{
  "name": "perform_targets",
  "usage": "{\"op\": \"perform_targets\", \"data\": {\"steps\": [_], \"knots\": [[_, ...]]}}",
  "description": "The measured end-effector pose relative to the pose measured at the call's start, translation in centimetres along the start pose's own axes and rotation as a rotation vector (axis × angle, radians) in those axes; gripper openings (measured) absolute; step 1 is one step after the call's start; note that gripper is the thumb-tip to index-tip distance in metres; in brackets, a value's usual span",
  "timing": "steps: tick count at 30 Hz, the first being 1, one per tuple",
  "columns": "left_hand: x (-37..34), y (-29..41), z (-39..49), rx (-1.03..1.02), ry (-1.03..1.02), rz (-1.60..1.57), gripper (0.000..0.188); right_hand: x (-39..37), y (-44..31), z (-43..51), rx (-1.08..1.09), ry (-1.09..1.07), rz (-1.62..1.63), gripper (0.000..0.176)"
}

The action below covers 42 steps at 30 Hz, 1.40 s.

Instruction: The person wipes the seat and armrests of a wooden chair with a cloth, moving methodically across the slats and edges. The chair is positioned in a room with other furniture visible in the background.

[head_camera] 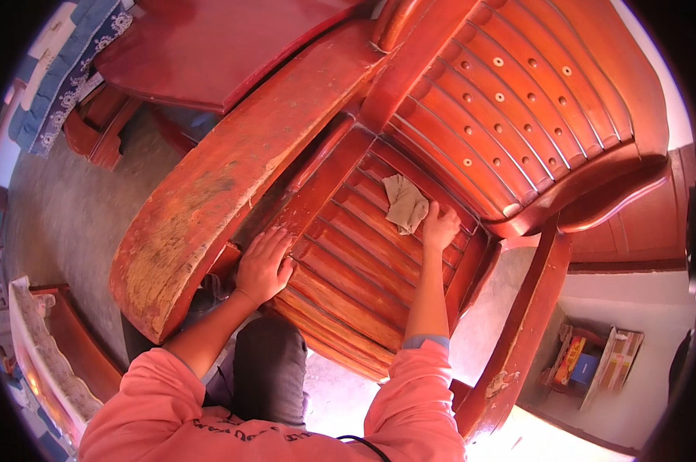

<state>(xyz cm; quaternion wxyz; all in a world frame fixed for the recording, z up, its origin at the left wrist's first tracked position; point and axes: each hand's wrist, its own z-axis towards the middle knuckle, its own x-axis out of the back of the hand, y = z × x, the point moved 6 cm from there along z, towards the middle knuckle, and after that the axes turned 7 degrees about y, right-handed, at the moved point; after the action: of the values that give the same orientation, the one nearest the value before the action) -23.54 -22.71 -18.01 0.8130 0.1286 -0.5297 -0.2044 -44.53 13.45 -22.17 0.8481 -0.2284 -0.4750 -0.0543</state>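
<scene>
A wooden armchair with a red-brown finish fills the middle of the view; its slatted seat (359, 254) lies right before me. My left hand (265, 265) rests palm down on the seat's left side rail (319, 193), fingers stretched and thumb apart. Toward the back of the seat lies a crumpled beige cloth (404, 202). My right hand (442, 226) is at the cloth's right edge, its fingers curled; whether they grip the fabric is hidden. Bare, worn wood shows on the front slats (330, 323).
A broad armrest (209, 190) with worn varnish runs along the left, and another armrest (521, 341) stands at the right. The slatted backrest (515, 110) rises behind the seat. A red table (226, 52) adjoins at upper left. Boxes (590, 364) sit by the right wall.
</scene>
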Motion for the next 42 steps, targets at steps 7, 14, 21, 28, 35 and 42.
{"op": "perform_targets", "data": {"steps": [7,14,21,28,35,42], "knots": [[-0.1,0.0,-0.1,0.006,-0.024,0.019,0.042,0.3,-4.2,-7.4,0.366,-0.355,0.255,0.045],[-0.2,0.1,0.3,-0.001,-0.038,0.027,0.042,-7.4,-6.8,-4.6,0.236,-0.110,0.033,0.065],[-0.1,0.1,0.1,0.006,-0.050,0.053,0.042,-12.4,-14.5,0.0,0.515,-0.430,-0.027,0.062],[-0.2,0.1,0.2,-0.009,-0.057,0.042,0.041,-11.8,-10.6,1.9,0.451,-0.333,-0.190,0.067],[-0.2,-0.1,0.1,-0.016,-0.061,0.039,0.043,-8.6,1.6,4.6,0.262,-0.302,-0.295,0.070],[-0.1,-0.1,0.1,-0.024,-0.050,0.049,0.042,-5.9,9.4,4.8,0.100,-0.328,-0.292,0.069]]}}
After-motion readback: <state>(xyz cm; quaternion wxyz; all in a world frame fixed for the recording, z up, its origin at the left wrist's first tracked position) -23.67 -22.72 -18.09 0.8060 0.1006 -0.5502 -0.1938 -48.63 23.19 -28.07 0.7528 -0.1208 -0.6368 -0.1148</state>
